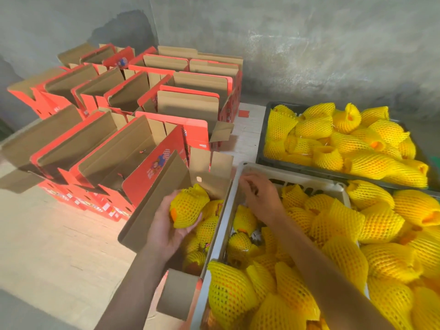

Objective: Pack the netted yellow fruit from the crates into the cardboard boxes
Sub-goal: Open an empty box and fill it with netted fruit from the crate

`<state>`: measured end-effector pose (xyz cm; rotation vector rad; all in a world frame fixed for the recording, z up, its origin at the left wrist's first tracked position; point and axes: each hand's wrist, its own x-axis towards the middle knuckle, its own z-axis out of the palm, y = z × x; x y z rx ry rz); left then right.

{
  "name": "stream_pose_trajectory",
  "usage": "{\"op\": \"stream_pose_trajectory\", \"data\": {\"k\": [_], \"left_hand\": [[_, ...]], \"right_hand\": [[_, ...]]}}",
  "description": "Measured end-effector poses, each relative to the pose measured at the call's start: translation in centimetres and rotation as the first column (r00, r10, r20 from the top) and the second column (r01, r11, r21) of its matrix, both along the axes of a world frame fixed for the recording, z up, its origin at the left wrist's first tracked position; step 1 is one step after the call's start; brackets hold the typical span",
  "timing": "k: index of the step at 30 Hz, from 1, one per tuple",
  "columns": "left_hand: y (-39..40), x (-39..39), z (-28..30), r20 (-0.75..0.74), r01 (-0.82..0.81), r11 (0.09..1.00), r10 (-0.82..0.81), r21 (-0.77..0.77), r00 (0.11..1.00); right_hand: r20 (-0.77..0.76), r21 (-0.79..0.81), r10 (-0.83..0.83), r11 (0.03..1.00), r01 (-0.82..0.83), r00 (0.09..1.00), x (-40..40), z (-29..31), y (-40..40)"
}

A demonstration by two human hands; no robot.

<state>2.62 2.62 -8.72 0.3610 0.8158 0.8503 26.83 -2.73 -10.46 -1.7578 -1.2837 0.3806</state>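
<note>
rough grey concrete wall [309,44] behind — pale floor [47,234] below, small red scrap [243,113] lying on it.

Rough grey plastered wall [309,44] with a dark patch [123,29], pale bare floor [47,234] below.

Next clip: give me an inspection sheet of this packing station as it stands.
Surface: pale concrete floor.
Job's things: open red-and-brown cardboard box partly filled; grey plastic crate and black plastic crate full of yellow foam-netted fruit; rows of empty red boxes.
Clutter: small red card scrap.
Grippers: left hand holds one netted fruit over the open box; right hand over the grey crate, holding nothing visible.
Cables: nothing seen.
Surroundings: grey plastered wall.
</note>
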Motion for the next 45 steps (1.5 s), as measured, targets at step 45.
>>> {"op": "stream_pose_trajectory", "data": {"k": [45], "left_hand": [[-1.7,1.7,0.6,-0.001,0.103,0.978,-0.105,-0.184,0.994]], "right_hand": [[-0.628,0.199,0.134,0.98,-0.008,0.767,-1.3,1.0,0.1]]}}
